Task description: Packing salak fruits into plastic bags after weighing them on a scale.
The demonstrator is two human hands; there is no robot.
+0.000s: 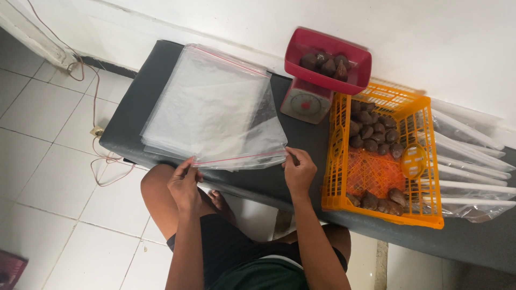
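Head view: bag [215, 107] between hands (pinched)

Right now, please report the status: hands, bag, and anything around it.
Left hand and right hand pinch near edge of top clear zip bag. Bag lies on stack, dark table. Orange crate of brown fruit at right, apart.

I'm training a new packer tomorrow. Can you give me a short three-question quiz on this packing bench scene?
1. True or false: both hands pinch the near edge of the top clear zip bag.
2. Where do the brown fruits lie? A: orange crate only. B: crate and red scale bowl. C: bowl only.
3. Which hand is nearer the crate?

Key
1. True: left hand and right hand grip its corners.
2. B.
3. The right hand.
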